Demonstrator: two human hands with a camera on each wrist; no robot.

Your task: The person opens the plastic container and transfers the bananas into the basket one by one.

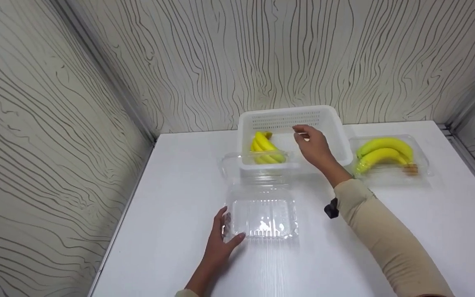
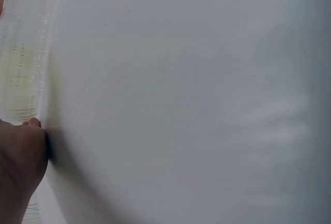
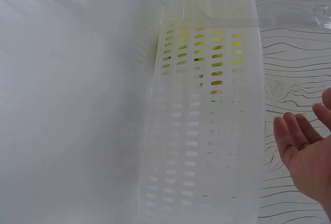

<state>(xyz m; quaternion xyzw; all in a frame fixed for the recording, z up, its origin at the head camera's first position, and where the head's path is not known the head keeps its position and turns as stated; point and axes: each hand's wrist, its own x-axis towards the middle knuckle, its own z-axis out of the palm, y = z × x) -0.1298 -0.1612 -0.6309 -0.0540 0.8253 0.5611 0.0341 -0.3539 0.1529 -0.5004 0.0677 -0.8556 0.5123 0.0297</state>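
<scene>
An open clear plastic clamshell box lies on the table, its raised lid leaning back toward the basket. My left hand holds the box's near left corner, thumb along the front and fingers at the side. In the left wrist view, that hand is at the box's edge. My right hand, its fingers bent loosely with nothing between them, hovers over the white basket. Left of it in the basket lies a bunch of bananas. The right wrist view shows the hand above the basket's slotted wall.
A second clear box with bananas inside stands right of the basket, on the white table. Wood-patterned panels rise behind and at the sides. A small black object sits by my right sleeve.
</scene>
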